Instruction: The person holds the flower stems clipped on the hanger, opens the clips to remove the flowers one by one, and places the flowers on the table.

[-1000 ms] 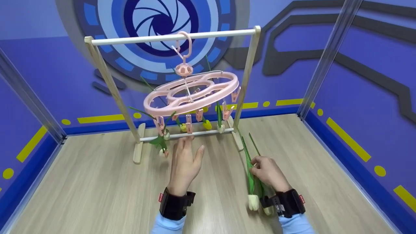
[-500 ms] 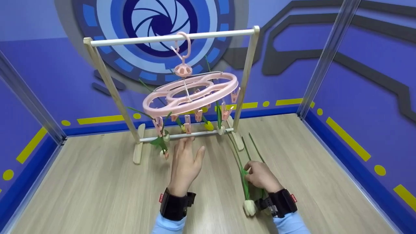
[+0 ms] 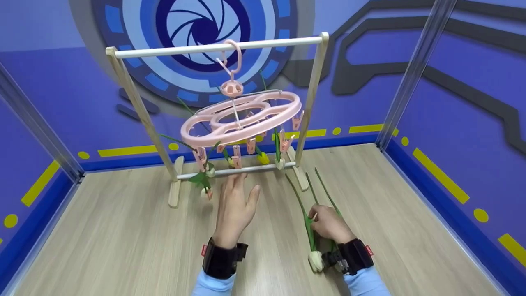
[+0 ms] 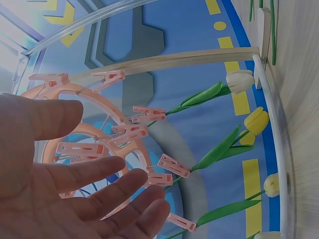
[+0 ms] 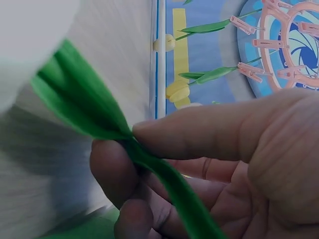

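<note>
My right hand [image 3: 332, 223] pinches an artificial white tulip [image 3: 316, 262] between thumb and finger, low over the table; its bloom points toward me. In the right wrist view, the green leaf and stem [image 5: 84, 99] pass between the fingertips. My left hand [image 3: 235, 213] is held with fingers extended and thumb apart, in front of a pink clip hanger [image 3: 246, 135]. Its fingertips overlap the area just below a pink clip [image 3: 236, 157], and nothing is in its palm. Tulips hang head down from the clips, among them a yellow tulip [image 4: 256, 121] and a white tulip [image 4: 240, 81].
The hanger hooks over the top bar [image 3: 164, 52] of a wooden rack and tilts. Two more green stems [image 3: 326, 191] lie beside and beneath my right hand. The rack's right foot [image 3: 301, 176] stands near the stem ends. Printed blue panels [image 3: 472, 102] enclose the table.
My right hand has shifted left and slightly nearer with the white tulip, drawing its stem away from the other two. My left hand has stayed almost still.
</note>
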